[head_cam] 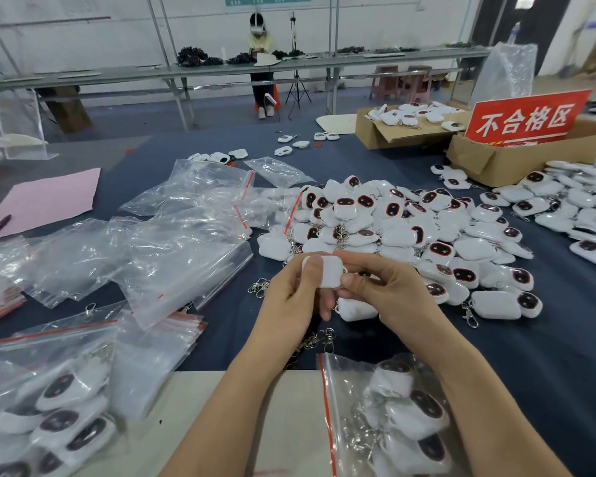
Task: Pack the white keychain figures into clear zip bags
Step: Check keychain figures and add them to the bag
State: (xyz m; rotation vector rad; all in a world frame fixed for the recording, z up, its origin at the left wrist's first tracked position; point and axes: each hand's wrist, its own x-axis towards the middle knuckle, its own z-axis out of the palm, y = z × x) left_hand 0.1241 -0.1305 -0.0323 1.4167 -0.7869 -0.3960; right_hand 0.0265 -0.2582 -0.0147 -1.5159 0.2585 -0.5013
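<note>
Both hands hold one white keychain figure above the dark blue table, its plain back facing me. My left hand grips its left side with the thumb on top; my right hand pinches its right edge. Behind them lies a large pile of white figures with dark red-rimmed faces. A clear zip bag with a red strip, holding several figures, lies under my right forearm. Filled bags sit at the lower left, and empty clear bags spread across the left.
Loose metal clasps lie under my hands. Cardboard boxes with figures and a red sign stand at the back right. A pink sheet and pen lie at the left. A person sits at a far bench.
</note>
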